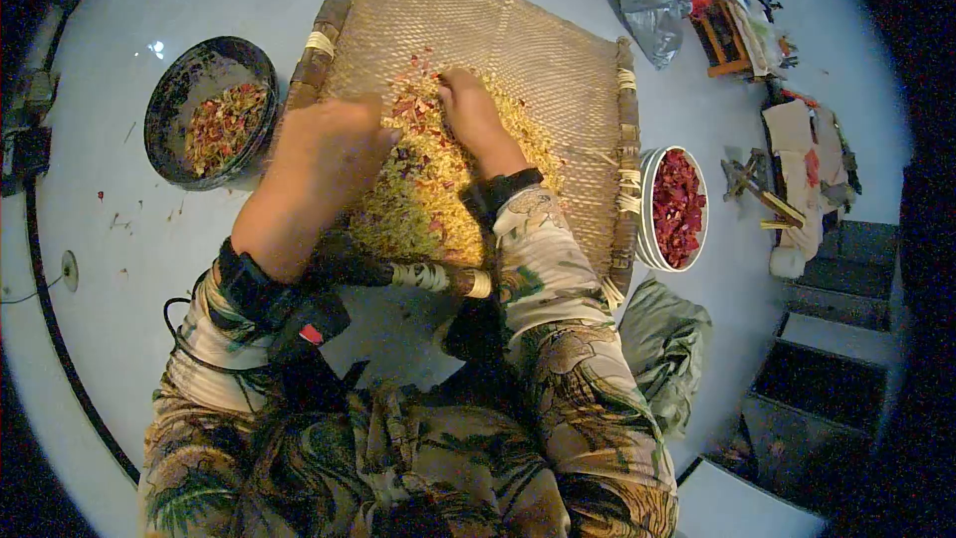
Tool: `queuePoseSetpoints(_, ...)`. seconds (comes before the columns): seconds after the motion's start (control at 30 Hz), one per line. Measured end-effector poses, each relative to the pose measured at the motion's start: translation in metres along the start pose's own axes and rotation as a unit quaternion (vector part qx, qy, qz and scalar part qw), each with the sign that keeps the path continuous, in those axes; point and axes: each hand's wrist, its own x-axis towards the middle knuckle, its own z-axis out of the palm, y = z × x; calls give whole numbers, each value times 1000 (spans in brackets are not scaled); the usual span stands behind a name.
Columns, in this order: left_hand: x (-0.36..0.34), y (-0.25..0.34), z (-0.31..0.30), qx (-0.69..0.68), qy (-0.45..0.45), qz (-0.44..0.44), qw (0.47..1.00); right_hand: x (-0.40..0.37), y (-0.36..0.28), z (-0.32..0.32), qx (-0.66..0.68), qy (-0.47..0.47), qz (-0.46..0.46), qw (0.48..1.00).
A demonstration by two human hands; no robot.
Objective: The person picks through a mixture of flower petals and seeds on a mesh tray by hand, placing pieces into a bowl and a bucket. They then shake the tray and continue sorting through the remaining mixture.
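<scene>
Sleeves outstretched; left hand curled (blurred), right hand at yellow flakes.

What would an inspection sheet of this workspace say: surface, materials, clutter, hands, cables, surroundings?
Surface: woven mesh in a wooden frame, bearing a yellow, red and green pile.
Materials: black bowl of mixed bits, left; white bucket of red pieces, right.
Clutter: floor scraps near the bowl; grey bag, upper right.
Hands: left hand blurred above the mesh; right hand at the pile, grip unclear.
Cables: black cord along the left sleeve.
Surroundings: what look like steps, far right.
</scene>
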Motion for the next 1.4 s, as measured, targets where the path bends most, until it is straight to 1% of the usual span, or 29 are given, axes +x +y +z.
queuePoseSetpoints(0.07, 0, 0, 0, 9, -3, -1, 1000, 7, -13, -4, -12, -20, -60, 998)
queuePoseSetpoints(0.1, 0, 1, 0, 13, -4, -1, 1000, 9, -13, -1, -28, -45, -44, 998)
queuePoseSetpoints(0.2, 1, 5, -6, 40, -27, 4, 999, 8, -22, 8, -114, 14, -37, 993)
queuePoseSetpoints(0.3, 3, 5, -6, 62, -52, 1, 997, 7, -38, 4, -46, -100, -17, 994)
queuePoseSetpoints(0.4, -1, 6, -8, 27, -34, -10, 999, 2, -47, 9, 23, -52, -134, 989)
queuePoseSetpoints(0.43, -1, 6, -8, 20, -36, -11, 999, 4, -50, 11, 22, -33, -136, 990)
queuePoseSetpoints(0.53, -2, 5, -11, 23, -40, -17, 999, 31, -45, 13, -46, -79, -66, 994)
queuePoseSetpoints(0.63, -1, 1, -8, 53, -38, -22, 998, 46, -33, 22, -40, -24, -7, 999)
queuePoseSetpoints(0.73, -2, -4, -6, 54, -17, -14, 998, 45, -34, 27, -89, -69, 2, 994)
queuePoseSetpoints(0.83, -3, -9, -4, 38, 12, -5, 999, 29, -48, 28, -62, -100, -93, 989)
queuePoseSetpoints(0.93, -2, -12, -4, 23, 34, 3, 999, 7, -62, 8, -25, -173, -165, 971)
queuePoseSetpoints(0.97, -3, -12, -6, 20, 36, 3, 999, 1, -63, 3, 3, -166, -195, 967)
queuePoseSetpoints(1.07, -4, -11, -6, 11, 40, -2, 999, -11, -62, -23, 37, -155, -208, 965)
queuePoseSetpoints(1.17, -6, -13, -5, 20, 57, 14, 998, -12, -51, -46, 9, -110, -80, 991)
queuePoseSetpoints(1.27, -7, -12, 0, 20, 68, 16, 997, -14, -27, -59, -26, -59, -41, 997)
queuePoseSetpoints(1.3, -7, -12, 1, 17, 70, 14, 997, -12, -24, -56, -30, -45, -2, 999)
queuePoseSetpoints(1.4, -8, -11, -1, 21, 79, 31, 996, -18, -19, -50, -55, -93, 38, 993)
